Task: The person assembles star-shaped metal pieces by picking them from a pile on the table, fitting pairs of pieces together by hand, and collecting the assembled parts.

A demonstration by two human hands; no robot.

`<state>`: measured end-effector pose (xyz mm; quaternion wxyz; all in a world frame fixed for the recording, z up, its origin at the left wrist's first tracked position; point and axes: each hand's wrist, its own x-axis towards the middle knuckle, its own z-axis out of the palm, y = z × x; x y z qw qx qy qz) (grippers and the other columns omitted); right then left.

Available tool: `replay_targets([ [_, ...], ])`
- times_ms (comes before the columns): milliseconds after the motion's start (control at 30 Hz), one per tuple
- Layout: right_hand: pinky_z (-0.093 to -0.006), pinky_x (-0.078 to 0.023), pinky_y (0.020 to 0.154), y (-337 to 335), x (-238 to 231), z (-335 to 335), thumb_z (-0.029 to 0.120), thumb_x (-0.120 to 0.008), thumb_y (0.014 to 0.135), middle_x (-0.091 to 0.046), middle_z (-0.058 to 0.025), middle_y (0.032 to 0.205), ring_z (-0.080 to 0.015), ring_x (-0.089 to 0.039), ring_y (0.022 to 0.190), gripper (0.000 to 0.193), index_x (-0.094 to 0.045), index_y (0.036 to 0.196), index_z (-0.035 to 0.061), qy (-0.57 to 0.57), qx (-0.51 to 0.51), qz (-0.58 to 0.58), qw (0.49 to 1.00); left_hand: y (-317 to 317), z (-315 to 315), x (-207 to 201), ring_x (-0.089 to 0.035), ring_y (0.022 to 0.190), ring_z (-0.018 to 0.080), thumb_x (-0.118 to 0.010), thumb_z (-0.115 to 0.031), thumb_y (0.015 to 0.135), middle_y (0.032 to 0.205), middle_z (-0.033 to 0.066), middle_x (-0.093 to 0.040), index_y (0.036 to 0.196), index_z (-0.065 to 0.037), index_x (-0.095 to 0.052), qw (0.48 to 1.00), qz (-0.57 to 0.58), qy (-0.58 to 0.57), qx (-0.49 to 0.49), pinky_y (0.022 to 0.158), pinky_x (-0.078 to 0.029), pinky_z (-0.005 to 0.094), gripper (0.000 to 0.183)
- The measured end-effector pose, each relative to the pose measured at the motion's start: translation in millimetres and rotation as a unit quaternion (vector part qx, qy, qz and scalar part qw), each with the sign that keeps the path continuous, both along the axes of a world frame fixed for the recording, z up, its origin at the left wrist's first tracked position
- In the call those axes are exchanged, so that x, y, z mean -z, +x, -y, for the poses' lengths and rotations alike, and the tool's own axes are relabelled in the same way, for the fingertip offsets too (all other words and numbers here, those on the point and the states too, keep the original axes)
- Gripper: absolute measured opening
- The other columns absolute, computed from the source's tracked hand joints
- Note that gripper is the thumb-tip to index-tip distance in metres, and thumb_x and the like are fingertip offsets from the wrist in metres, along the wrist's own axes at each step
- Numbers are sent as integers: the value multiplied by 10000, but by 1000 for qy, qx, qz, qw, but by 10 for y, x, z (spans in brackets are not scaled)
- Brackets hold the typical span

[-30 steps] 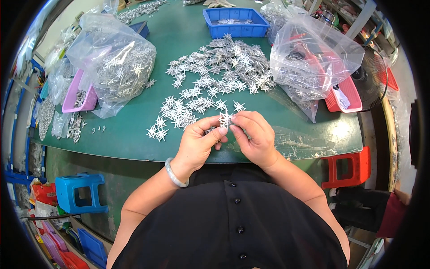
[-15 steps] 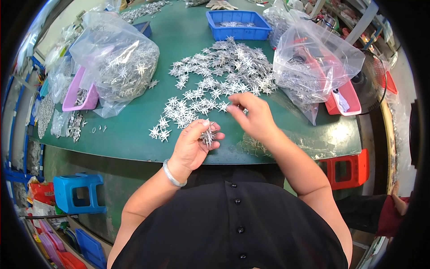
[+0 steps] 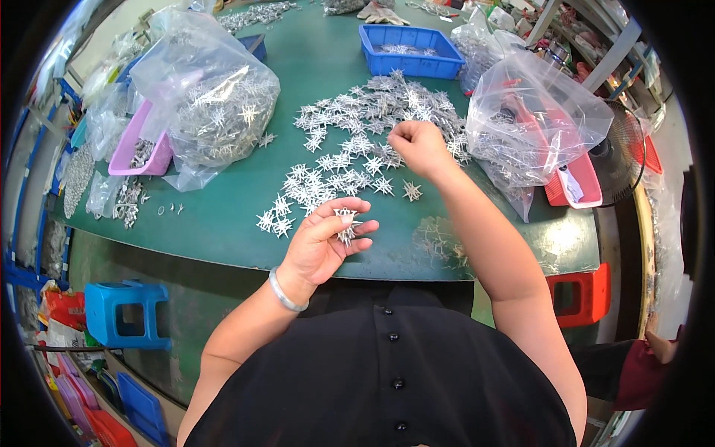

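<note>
Right hand [image 3: 423, 149] has advanced toward twelve o'clock, fingers curled together at the star pile [image 3: 395, 100]; left hand [image 3: 316, 244], palm up, thumb-clamps silver stars [image 3: 346, 235].

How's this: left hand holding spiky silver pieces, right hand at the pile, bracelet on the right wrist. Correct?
Not quite: the bracelet is on the left wrist, as the head view shows. The left hand does hold spiky silver pieces, and the right hand is at the pile.
</note>
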<state>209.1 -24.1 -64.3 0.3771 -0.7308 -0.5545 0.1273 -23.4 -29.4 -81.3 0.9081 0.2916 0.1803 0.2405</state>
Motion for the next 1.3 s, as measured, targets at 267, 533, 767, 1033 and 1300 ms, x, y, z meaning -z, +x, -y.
replay_targets([
  [267, -356, -455, 625, -56, 99, -29, 236, -607, 719, -600, -125, 695, -255, -581, 657, 216, -630, 773, 28, -33, -23, 139, 990, 116, 42, 2, -599, 829, 215, -498, -48, 829, 1030, 72, -549, 1123, -63, -506, 1000, -5, 14, 19, 618, -515, 266, 294],
  [533, -267, -427, 544, 55, -40, 25, 133, -534, 795, -555, -52, 694, -118, -529, 579, 125, -536, 812, 9, 32, -21, -15, 999, 33, 8, 50, -593, 756, 167, -546, -48, 808, 933, 62, -581, 1007, -88, -564, 996, -64, 58, 5, 531, -465, 230, 203],
  [767, -213, -421, 583, -87, -354, 463, 80, -479, 848, -519, 12, 740, -56, -481, 645, 128, -522, 944, 7, -45, -210, -259, 942, 122, 17, -64, -574, 675, 124, -581, -112, 813, 861, 41, -577, 950, -63, -561, 989, -107, 94, -39, 488, -415, 207, 147],
  [1033, -232, -432, 607, -457, -355, 858, 22, -566, 779, -563, -40, 704, -85, -522, 663, 214, -545, 990, 0, 49, -263, -156, 951, 186, 174, -124, -570, 666, 111, -590, -63, 799, 796, 20, -584, 919, -73, -561, 980, -107, 166, -28, 495, -404, 204, 124],
  [1300, -232, -434, 589, -502, -244, 1036, 38, -595, 768, -566, -21, 731, -71, -522, 660, 153, -562, 912, -1, 34, -218, -262, 939, 157, 266, -150, -568, 677, 105, -584, -50, 802, 818, 34, -594, 911, -60, -573, 973, -86, 205, -65, 512, -414, 195, 110],
])
